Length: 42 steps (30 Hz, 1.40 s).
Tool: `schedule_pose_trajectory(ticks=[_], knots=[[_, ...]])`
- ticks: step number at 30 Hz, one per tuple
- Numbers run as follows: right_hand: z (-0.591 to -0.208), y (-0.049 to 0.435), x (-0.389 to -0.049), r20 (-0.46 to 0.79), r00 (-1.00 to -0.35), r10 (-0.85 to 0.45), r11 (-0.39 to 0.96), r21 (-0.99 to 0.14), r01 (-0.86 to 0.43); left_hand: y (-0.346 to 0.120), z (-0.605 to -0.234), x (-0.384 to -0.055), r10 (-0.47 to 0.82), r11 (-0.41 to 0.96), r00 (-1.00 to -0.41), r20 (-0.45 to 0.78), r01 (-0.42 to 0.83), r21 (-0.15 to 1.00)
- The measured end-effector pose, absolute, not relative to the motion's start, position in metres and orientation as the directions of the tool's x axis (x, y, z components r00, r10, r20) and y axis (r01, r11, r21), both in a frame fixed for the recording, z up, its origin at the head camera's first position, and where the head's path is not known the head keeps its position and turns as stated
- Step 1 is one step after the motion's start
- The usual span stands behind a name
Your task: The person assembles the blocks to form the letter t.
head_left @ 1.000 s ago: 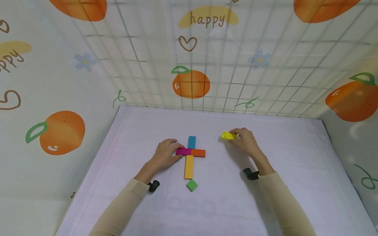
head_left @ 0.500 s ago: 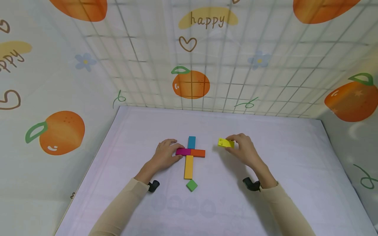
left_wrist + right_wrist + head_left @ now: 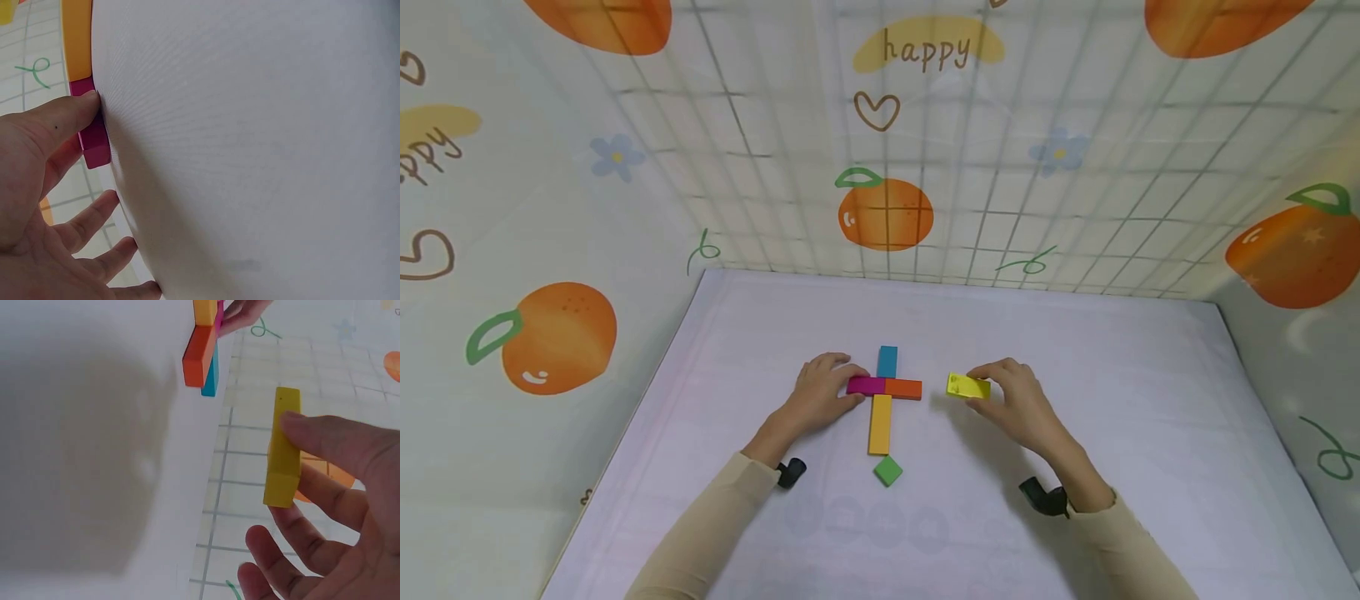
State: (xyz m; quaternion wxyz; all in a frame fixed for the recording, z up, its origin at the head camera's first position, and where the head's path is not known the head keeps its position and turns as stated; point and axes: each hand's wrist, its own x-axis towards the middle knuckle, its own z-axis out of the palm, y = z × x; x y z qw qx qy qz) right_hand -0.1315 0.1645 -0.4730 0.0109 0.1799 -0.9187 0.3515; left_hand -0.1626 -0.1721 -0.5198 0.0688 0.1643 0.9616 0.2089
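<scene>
On the white cloth-covered desk (image 3: 1075,350), walled in by cream sheeting printed with oranges, hearts and the word "happy" (image 3: 925,50), a small cross of flat wooden blocks. Longest of these, an amber-yellow rectangular wooden bar (image 3: 879,424), running toward the near edge from the crossing. Across its far end, a magenta rectangular wooden block (image 3: 866,386) and an orange-red rectangular wooden block (image 3: 903,388), end to end. Beyond them, a short blue wooden block (image 3: 887,362), pointing away. Just off the near tip of the amber bar, a little green square wooden block (image 3: 887,471), turned on its corner.

To the left, left hand (image 3: 822,392) lying on the cloth, thumb pressed against the magenta block's end, the other fingers (image 3: 94,215) loosely spread and holding nothing.

To the right, right hand (image 3: 1017,404), fingers (image 3: 325,440) and thumb pinching a bright yellow rectangular wooden block (image 3: 968,387), held clear of the cloth, near the orange-red block's free end but apart from it.
</scene>
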Motion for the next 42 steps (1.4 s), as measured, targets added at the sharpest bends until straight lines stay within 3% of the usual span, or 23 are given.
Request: schedule_pose_trajectory(ticks=[12,21,42], knots=[[-0.481,0.155,-0.118,0.151,-0.929,-0.338,0.679,-0.645,-0.351,-0.172,-0.52,-0.163,0.35,0.859,-0.935,-0.06,0.295,0.419],[-0.493,0.146,-0.107,0.086,-0.928,-0.362,0.669,-0.669,-0.323,-0.172,-0.523,-0.164,0.347,0.864,-0.935,-0.068,0.291,0.411],[-0.511,0.132,-0.087,0.012,-0.87,-0.494,0.624,-0.692,-0.364,-0.172,-0.522,-0.163,0.35,0.861,-0.934,-0.068,0.292,0.417]])
